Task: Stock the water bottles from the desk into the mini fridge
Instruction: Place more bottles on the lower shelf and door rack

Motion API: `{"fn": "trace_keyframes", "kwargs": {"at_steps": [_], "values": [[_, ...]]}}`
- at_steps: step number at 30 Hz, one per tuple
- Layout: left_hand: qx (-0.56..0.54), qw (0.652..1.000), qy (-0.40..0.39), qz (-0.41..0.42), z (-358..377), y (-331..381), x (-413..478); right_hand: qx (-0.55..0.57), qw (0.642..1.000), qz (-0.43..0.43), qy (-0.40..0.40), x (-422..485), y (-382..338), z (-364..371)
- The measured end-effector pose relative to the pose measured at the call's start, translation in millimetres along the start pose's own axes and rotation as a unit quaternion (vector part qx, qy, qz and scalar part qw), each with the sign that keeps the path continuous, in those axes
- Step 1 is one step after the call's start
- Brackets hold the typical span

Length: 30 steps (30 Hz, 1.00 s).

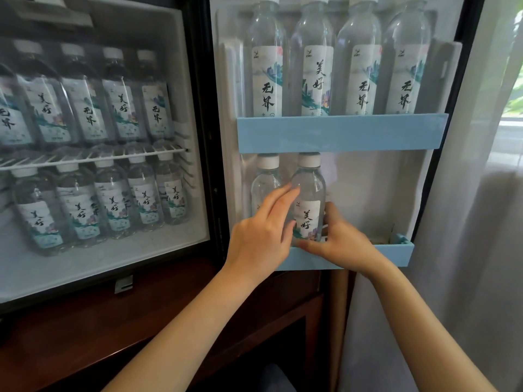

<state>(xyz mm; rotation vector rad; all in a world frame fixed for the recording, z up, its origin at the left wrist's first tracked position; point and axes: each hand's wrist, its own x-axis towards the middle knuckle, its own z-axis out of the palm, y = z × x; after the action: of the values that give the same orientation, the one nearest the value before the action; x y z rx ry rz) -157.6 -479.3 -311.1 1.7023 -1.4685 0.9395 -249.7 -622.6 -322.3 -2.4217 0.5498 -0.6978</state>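
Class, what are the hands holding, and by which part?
The right hand grips a water bottle by its lower body; the left hand only touches its side with straight fingers.

A pale-blue plastic lower door shelf is carrying two clear white-capped water bottles: the front bottle, which the right hand is gripping, and a neighbouring bottle behind the left hand. Above both hands, a matching upper door shelf is holding four tall bottles. Left of the hands, a white wire rack is bearing a bottle row.

White sheer curtain right; window behind; dark wooden cabinet below.
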Motion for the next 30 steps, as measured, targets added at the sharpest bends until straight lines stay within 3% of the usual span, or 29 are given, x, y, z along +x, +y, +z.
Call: {"fn": "trace_keyframes", "kwargs": {"at_steps": [6,11,15,18,21,23,26,30], "values": [[-0.001,0.999,-0.033,0.007,-7.4,-7.2,-7.6,-0.043,0.999,-0.002,0.021,-1.4,1.3,5.0],[-0.016,0.999,0.024,0.016,-15.0,-13.1,-13.9,-0.031,0.998,-0.032,0.036,-2.4,2.8,6.5],[-0.026,0.998,0.049,-0.02,-25.2,-23.5,-21.4,0.064,0.993,-0.064,0.076,-5.6,3.3,10.0],[-0.018,0.997,0.057,-0.04,-36.2,-33.9,-28.7,0.13,0.966,-0.103,0.197,-11.1,1.1,19.2],[-0.005,0.997,0.052,-0.059,-48.0,-46.0,-39.3,0.082,0.912,-0.178,0.36,-18.8,-9.9,30.7],[0.005,0.996,0.043,-0.074,-55.1,-55.2,-48.0,0.051,0.876,-0.23,0.42,-20.8,-22.9,38.0],[0.017,0.993,0.034,-0.108,-65.6,-70.4,-62.4,0.04,0.856,-0.296,0.422,-17.9,-47.4,52.3],[0.04,0.987,0.039,-0.152,-80.5,-91.5,-82.7,0.049,0.858,-0.343,0.38,-11.8,-79.5,82.9]]}}
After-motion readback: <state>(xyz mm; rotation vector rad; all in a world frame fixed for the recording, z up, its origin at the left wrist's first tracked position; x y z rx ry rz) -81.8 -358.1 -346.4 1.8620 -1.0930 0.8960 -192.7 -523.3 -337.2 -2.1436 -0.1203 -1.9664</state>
